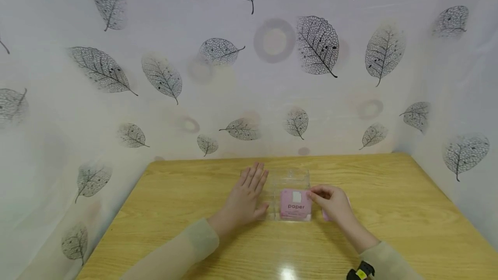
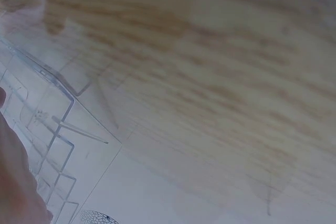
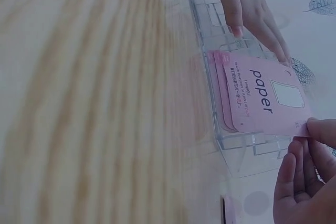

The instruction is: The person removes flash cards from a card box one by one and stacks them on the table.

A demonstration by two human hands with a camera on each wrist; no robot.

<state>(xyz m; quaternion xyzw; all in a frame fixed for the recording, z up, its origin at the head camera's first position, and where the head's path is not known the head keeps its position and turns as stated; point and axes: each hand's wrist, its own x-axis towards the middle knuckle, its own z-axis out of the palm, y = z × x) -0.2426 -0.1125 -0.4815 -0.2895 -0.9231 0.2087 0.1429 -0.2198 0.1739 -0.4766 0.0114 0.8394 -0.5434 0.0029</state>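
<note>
Wood-grain table (image 1: 175,193), clear plastic box (image 1: 276,198) on it, partly hidden pink item (image 1: 325,215)

Two hands are in view: one right hand (image 1: 335,205), pinching one pink card (image 1: 295,205), and one left hand (image 1: 246,198) to the left of that grip. Beneath the gripped card lie at least two more pink cards (image 3: 218,85), their full number hidden. One clear box (image 1: 292,177) stands left of the grip, one table (image 1: 175,198) below, and over fifteen leaf prints (image 1: 318,46) beyond.
</note>
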